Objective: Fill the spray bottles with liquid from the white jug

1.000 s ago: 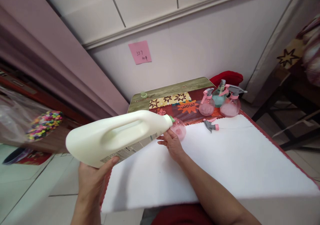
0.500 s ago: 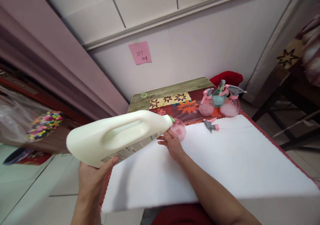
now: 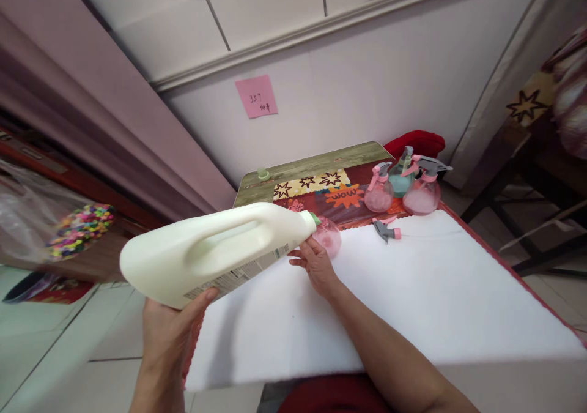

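A large pale-green detergent jug point(image 3: 160, 257) is tipped to the right over the table, its green spout at the mouth of an open pink spray bottle point(image 3: 330, 241). My left hand point(image 3: 170, 324) is wrapped round the jug's base from below. At the neck, the fingers of my right hand point(image 3: 317, 266) hold the jug from underneath, close beside the pink bottle. Whether liquid is flowing from the spout I cannot tell. A detached grey-and-pink spray head point(image 3: 384, 230) lies on the white cloth point(image 3: 413, 303) to the right of the bottle.
Two pink spray bottles point(image 3: 378, 196) and a green spray bottle point(image 3: 402, 183) stand at the table's back right. A small green cap point(image 3: 263, 174) sits at the back left. Behind the table rises a white wall with a pink note point(image 3: 257, 96). A dark stool point(image 3: 518, 186) is at right.
Nearly everything holds still. Both hands keep the jug tilted at the pink bottle; the view has shifted only slightly.
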Motion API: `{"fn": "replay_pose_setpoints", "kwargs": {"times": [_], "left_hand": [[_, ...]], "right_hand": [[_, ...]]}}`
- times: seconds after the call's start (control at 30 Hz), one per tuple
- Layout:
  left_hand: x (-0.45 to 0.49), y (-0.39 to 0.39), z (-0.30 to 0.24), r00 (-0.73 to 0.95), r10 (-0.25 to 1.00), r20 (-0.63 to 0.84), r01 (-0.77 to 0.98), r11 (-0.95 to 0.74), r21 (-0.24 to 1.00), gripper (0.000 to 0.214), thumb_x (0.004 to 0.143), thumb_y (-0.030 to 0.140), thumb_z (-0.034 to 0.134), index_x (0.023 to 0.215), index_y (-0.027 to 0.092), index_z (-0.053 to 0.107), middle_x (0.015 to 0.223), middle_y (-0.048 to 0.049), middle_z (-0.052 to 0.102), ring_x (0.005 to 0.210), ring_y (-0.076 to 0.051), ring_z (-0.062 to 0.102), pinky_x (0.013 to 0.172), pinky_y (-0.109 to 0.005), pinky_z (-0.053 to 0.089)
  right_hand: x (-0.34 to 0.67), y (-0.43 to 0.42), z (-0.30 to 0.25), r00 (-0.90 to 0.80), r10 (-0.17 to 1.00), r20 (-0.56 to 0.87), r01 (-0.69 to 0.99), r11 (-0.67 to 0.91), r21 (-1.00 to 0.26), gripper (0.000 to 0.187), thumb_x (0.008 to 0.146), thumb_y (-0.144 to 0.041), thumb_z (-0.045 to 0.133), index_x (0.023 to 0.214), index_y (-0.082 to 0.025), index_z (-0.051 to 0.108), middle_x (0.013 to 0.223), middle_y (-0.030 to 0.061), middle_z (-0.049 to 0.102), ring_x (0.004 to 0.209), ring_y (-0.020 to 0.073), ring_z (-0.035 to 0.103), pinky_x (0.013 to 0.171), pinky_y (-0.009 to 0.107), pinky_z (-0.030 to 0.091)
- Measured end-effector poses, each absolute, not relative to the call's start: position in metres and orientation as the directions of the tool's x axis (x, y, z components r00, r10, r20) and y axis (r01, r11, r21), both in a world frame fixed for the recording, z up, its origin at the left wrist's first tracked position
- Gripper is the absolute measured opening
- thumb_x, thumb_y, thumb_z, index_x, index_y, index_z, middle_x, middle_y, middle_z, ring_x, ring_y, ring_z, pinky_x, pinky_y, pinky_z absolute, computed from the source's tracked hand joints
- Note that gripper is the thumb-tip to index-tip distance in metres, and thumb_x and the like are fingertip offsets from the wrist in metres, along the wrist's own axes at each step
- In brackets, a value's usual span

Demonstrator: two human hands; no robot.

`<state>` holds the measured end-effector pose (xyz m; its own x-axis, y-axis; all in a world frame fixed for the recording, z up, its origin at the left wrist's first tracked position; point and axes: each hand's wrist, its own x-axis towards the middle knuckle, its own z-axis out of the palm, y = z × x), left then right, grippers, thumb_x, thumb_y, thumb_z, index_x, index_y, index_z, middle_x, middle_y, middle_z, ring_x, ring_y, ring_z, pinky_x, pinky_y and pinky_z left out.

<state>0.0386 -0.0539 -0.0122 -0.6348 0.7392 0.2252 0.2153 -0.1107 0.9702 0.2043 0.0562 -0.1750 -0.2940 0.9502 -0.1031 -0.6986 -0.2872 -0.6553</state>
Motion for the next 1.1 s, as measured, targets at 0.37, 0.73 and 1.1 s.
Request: {"fn": "replay_pose_setpoints", "kwargs": {"times": [0.37, 0.73, 1.1], "left_hand": [[0.0379, -0.0537, -0.012, -0.618, 0.748, 0.242, 0.228, -0.124, 0.966, 0.067, 0.048, 0.023, 0.095, 0.11, 0.013, 0.074, 0.108, -0.0126, 0.076, 0.1, -0.029, 0.072, 0.085, -0.038, 0.061], [0.0398, -0.0538, -0.0115, -0.637, 0.742, 0.211, 0.204, -0.102, 0.974, 0.07, 0.048, 0.023, 0.095, 0.113, 0.014, 0.072, 0.111, -0.0129, 0.076, 0.105, -0.032, 0.07, 0.092, -0.044, 0.059], [0.0411, -0.0536, -0.0091, -0.653, 0.73, 0.202, 0.206, -0.085, 0.975, 0.071, 0.044, 0.025, 0.096, 0.11, 0.013, 0.073, 0.109, -0.0143, 0.076, 0.107, -0.034, 0.069, 0.094, -0.046, 0.058]], "right_hand": [[0.2047, 0.0564, -0.1752, -0.298, 0.95, -0.097, -0.694, -0.285, -0.662, 0.044, 0.076, -0.053, 0.08, 0.11, -0.027, 0.073, 0.104, 0.0027, 0.073, 0.085, 0.018, 0.072, 0.071, 0.03, 0.059], [0.2056, 0.0554, -0.1734, -0.297, 0.95, -0.101, -0.691, -0.287, -0.664, 0.046, 0.074, -0.054, 0.081, 0.109, -0.026, 0.074, 0.1, 0.0032, 0.073, 0.084, 0.0178, 0.071, 0.07, 0.029, 0.059], [0.206, 0.0557, -0.1719, -0.298, 0.949, -0.105, -0.689, -0.289, -0.665, 0.043, 0.075, -0.054, 0.08, 0.107, -0.027, 0.074, 0.101, 0.0028, 0.074, 0.084, 0.0179, 0.072, 0.071, 0.03, 0.059]]}}
